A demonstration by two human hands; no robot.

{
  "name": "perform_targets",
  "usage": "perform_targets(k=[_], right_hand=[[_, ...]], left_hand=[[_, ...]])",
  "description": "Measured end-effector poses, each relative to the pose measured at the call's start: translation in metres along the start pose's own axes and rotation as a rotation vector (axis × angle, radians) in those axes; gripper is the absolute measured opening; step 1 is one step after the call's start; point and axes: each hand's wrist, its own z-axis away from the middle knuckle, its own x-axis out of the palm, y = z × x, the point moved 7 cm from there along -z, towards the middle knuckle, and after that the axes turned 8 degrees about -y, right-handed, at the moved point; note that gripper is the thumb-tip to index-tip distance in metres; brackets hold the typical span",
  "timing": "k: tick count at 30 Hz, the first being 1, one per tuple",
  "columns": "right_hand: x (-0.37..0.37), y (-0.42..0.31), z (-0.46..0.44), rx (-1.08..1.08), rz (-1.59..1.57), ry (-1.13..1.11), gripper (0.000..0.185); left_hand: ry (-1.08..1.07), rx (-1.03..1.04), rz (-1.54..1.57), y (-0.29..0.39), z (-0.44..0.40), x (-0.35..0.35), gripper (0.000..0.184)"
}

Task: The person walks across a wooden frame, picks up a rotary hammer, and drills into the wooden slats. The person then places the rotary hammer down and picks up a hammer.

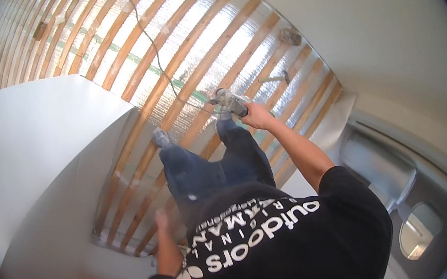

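Observation:
My right hand (pixel 258 116) is wrapped round a dusty grey corded power tool (pixel 231 103), which looks like an angle grinder. The tool is in front of my right leg, above the wooden battens (pixel 209 78), with its head pointing away from me. A dark cord (pixel 157 57) runs from near it over the battens to the top of the view. My left hand (pixel 161 219) hangs low beside my left leg, smeared by motion, so its fingers cannot be made out. A hammer (pixel 278 78) lies on the battens beyond my right hand.
Parallel battens cover the floor, with shiny foil (pixel 173 109) between them. A large white panel (pixel 37 114) is at left. A brownish block (pixel 290 37) lies near the far wall (pixel 380 37). At lower right is a grey door-like panel (pixel 375 158).

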Motion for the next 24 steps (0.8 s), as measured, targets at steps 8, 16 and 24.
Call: perform_targets(k=[8, 16, 24], right_hand=[[-0.078, 0.052, -0.208, -0.05, -0.061, 0.0, 0.042], [-0.092, 0.027, -0.41, -0.223, 0.169, 0.125, 0.034], [0.011, 0.072, -0.552, -0.495, 0.477, 0.226, 0.044]], left_hand=[[-0.003, -0.043, 0.866, 0.157, -0.014, 0.024, 0.034], [0.169, 0.009, 0.909, 0.239, -0.173, -0.058, 0.033], [0.008, -0.201, 0.882, 0.213, -0.178, -0.034, 0.03]])
